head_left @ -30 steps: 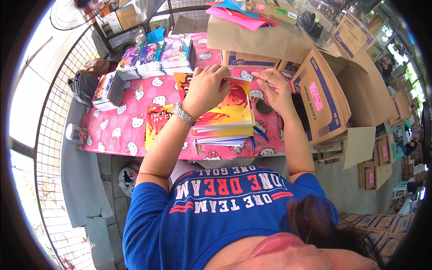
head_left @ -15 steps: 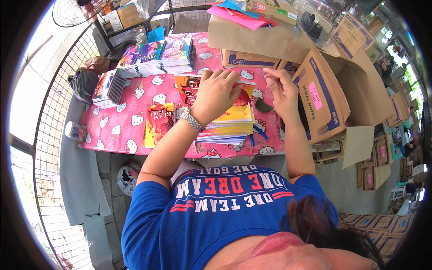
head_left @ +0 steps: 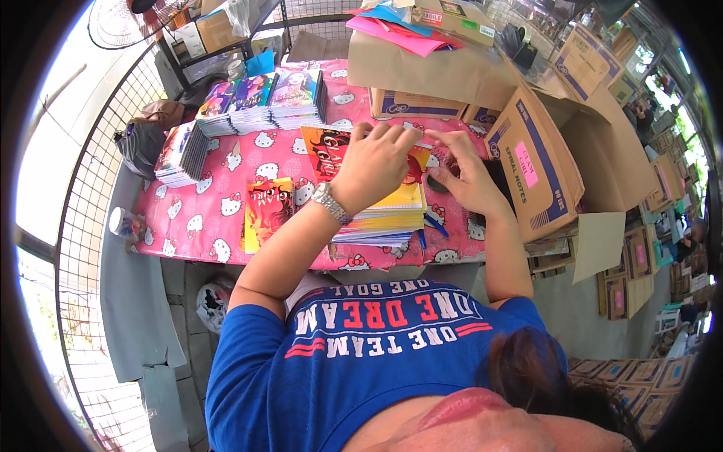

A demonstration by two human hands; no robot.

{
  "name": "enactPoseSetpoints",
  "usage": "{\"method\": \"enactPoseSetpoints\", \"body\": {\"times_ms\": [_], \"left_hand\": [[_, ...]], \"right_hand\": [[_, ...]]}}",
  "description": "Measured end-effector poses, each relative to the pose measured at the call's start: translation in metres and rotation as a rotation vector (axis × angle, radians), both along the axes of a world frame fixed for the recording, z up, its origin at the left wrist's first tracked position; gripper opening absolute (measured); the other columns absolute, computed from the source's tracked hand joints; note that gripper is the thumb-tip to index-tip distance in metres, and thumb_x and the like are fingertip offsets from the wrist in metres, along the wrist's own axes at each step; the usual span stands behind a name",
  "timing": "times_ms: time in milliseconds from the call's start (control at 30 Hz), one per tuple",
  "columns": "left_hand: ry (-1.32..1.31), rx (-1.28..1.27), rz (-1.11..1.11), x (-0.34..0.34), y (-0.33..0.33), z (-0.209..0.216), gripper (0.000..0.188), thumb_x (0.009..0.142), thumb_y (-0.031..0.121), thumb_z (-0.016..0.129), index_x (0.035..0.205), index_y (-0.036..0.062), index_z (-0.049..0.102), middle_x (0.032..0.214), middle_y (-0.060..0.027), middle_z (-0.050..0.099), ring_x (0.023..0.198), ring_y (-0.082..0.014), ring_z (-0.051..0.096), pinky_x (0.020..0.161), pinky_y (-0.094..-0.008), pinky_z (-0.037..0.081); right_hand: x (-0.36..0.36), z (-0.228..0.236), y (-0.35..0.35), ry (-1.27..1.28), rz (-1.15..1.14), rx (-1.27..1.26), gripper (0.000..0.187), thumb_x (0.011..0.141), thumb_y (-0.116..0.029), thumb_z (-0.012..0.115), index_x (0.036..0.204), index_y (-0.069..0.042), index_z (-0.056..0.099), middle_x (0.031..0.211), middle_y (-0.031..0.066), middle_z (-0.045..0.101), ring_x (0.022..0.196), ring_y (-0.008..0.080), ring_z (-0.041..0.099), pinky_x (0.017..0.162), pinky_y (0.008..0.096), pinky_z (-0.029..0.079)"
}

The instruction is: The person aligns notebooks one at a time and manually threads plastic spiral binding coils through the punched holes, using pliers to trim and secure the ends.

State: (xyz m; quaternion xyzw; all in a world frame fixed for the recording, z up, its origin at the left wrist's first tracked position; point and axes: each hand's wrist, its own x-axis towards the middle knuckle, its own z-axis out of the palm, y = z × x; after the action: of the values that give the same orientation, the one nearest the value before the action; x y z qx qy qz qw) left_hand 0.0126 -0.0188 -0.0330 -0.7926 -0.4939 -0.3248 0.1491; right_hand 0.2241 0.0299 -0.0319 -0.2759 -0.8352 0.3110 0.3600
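My left hand [head_left: 376, 162], a metal-banded watch on its wrist, lies over a red-and-yellow notebook [head_left: 319, 151], fingers bent over its far edge. That notebook sits askew on a stack of notebooks [head_left: 380, 226] with yellow and white edges. At the stack's right side, my right hand [head_left: 471, 177] has thumb and forefinger apart, fingertips close to the notebook's far right corner. A dark rounded object [head_left: 437, 183] shows partly beneath its thumb. Left of the stack, another red-and-yellow notebook [head_left: 269, 212] lies flat on the pink patterned tablecloth [head_left: 207, 215].
Several stacks of colourful notebooks [head_left: 296, 94] stand at the far left. Blue pens [head_left: 435, 226] lie by the near stack. An open cardboard box [head_left: 538, 166] tilts at the right. A clear jar [head_left: 126, 224] is at the left edge. Coloured sheets [head_left: 399, 32] top boxes behind.
My right hand has moved in toward the notebook, its fingers spreading from a pinch. My left hand has shifted slightly right along with the notebook beneath it.
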Motion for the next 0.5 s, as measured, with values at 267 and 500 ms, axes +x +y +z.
{"method": "enactPoseSetpoints", "body": {"times_ms": [267,500], "left_hand": [[-0.003,-0.043,-0.021,0.016,-0.002,-0.001,0.025,0.084,0.014,0.063,0.108,0.0128,0.057,0.093,-0.0035,0.062,0.092,-0.024,0.061,0.086,-0.0432,0.04],[-0.035,-0.147,-0.105,0.01,-0.011,0.004,0.014,0.094,0.021,0.059,0.104,0.0113,0.057,0.09,-0.0043,0.065,0.091,-0.0249,0.063,0.092,-0.0449,0.038]], "right_hand": [[-0.003,0.026,-0.016,-0.21,-0.152,0.586,0.038,0.097,-0.014,0.059,0.134,-0.007,0.049,0.097,0.0121,0.063,0.083,0.0193,0.065,0.069,0.0324,0.051],[0.005,-0.157,0.14,-0.14,-0.525,-0.52,0.053,0.102,-0.044,0.043,0.137,-0.005,0.048,0.107,0.0196,0.064,0.093,0.0311,0.065,0.08,0.0423,0.052]]}}
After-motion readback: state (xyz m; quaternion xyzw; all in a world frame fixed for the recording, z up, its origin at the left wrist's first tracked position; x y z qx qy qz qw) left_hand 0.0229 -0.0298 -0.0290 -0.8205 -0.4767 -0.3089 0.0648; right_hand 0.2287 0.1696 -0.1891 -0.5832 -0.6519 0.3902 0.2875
